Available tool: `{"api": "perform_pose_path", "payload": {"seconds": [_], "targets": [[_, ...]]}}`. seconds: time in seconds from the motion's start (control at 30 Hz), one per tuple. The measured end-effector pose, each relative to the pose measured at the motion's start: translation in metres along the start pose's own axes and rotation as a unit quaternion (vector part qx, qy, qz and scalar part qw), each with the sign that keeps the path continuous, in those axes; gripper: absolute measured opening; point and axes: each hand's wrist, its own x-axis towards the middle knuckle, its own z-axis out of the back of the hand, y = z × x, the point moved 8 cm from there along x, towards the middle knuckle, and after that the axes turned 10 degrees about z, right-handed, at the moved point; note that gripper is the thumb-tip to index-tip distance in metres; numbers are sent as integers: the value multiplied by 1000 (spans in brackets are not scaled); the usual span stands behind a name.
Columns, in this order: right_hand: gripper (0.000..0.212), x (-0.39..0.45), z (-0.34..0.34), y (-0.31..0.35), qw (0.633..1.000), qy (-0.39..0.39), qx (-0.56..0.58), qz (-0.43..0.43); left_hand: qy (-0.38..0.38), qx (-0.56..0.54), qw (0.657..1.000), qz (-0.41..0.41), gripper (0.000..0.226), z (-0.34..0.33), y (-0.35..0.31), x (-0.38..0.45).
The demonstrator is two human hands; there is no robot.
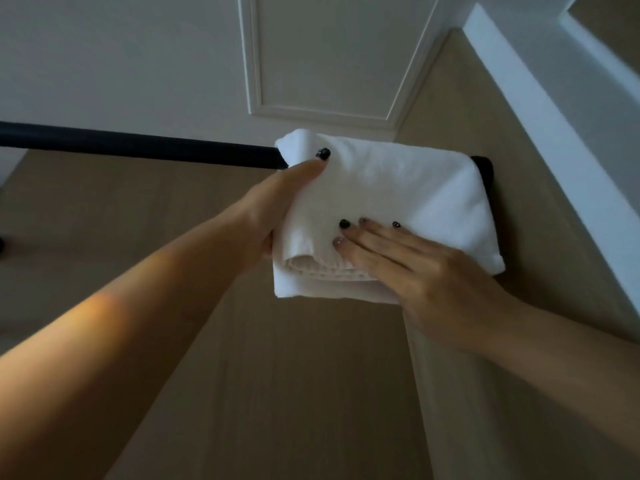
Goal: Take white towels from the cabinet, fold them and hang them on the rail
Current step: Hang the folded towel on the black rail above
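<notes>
The left hand (277,206) grips the folded white towel (398,192) draped over the black rail (138,147); the right hand (408,261) lies flat, smoothing it (best stroked downward, evenly).

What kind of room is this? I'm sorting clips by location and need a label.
Probably a bathroom or a closet nook indoors, though I can't be sure. A black rail is mounted to a beige wall, a folded white towel hangs over it, and a white panelled surface sits above.
</notes>
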Motion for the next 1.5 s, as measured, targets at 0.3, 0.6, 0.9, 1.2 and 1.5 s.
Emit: {"api": "perform_pose_path", "payload": {"seconds": [0.3,0.6,0.9,1.2,1.5], "targets": [[76,-30,17,-17,987,31,-64,-144,-103,88,991,3,36,12,-8,2],[39,-22,74,-87,928,-96,141,-332,-409,606,650,-207,46,-4,-119,-41],[21,62,15,-193,913,-11,126,-389,-242,639,719,-126,70,-50,-122,56],[65,46,-21,-202,890,94,209,-395,-204,567,798,-21,92,-12,-104,72],[62,35,-20,-204,888,63,192,-412,-280,593,745,-120,76,-10,-106,66]]}}
